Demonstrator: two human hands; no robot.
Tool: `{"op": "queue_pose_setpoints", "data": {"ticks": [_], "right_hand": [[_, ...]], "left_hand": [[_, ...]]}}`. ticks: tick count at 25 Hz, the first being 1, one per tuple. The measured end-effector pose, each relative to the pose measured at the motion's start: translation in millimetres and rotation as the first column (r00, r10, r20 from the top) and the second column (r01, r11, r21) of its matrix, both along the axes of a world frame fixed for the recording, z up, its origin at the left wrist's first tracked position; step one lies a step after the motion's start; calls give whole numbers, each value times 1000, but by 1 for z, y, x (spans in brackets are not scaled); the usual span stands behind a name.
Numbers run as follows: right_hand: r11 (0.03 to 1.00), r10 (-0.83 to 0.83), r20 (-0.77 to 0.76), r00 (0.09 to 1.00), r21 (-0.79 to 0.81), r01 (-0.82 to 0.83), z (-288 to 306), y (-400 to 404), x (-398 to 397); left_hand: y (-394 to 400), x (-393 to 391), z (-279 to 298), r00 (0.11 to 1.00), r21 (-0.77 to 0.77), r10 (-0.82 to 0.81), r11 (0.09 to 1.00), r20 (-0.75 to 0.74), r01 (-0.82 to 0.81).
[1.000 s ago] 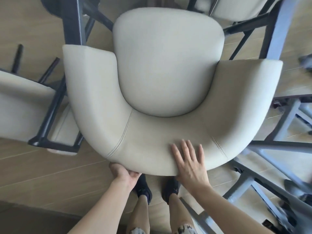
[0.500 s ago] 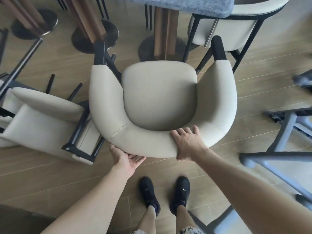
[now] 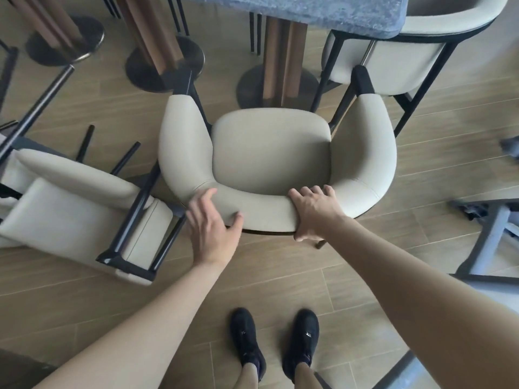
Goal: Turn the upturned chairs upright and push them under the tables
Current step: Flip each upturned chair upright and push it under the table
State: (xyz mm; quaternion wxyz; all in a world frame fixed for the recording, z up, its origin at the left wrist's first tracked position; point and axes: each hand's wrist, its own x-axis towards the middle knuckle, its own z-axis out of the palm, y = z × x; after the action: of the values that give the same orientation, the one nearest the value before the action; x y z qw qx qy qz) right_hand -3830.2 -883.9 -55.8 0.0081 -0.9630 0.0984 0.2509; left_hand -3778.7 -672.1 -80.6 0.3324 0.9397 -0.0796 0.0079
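Observation:
A cream upholstered armchair [image 3: 271,153] with black legs stands upright on the wooden floor in front of me, facing the grey stone table [image 3: 303,9]. My right hand [image 3: 314,210] grips the top of its curved backrest, fingers over the inner edge and thumb down the back. My left hand [image 3: 212,228] lies against the backrest's left part with fingers spread and relaxed. A second cream chair [image 3: 75,217] lies tipped on its side at the left, its black legs pointing sideways.
Another upright cream chair [image 3: 404,60] is tucked at the table's right. Round table bases [image 3: 165,63] stand on the floor beyond. Grey metal chair frames [image 3: 488,228] lie at the right. My black shoes [image 3: 276,343] are behind the chair.
The armchair has moved away from me toward the table. My left hand has come up from under the backrest's edge to lie on its back; my right hand now curls over the top.

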Motion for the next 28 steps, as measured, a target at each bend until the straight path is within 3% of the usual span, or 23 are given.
{"op": "queue_pose_setpoints", "data": {"ticks": [4,7,9,12,15,20,28], "right_hand": [[1000,19,-21,1000,-20,-19,2,-12,27],[999,39,68,997,19,-40,-3,-15,20],[990,129,148,981,46,-137,-10,-24,9],[965,255,68,965,46,-258,-7,-42,14],[946,322,-26,947,-37,-322,-3,-43,25],[943,331,44,942,-45,-330,-1,-32,52],[987,163,76,984,-15,-163,-6,-5,158]], "left_hand": [[-8,36,4,917,261,-397,882,-40,393],[-13,56,3,701,487,-708,583,-88,650],[-26,68,3,575,569,-807,413,-134,712],[-39,85,-3,477,622,-862,281,-170,731],[-37,94,0,389,645,-917,245,-88,724],[-31,136,3,265,676,-963,165,-46,718],[-28,260,11,345,774,-903,21,-258,633]]}}
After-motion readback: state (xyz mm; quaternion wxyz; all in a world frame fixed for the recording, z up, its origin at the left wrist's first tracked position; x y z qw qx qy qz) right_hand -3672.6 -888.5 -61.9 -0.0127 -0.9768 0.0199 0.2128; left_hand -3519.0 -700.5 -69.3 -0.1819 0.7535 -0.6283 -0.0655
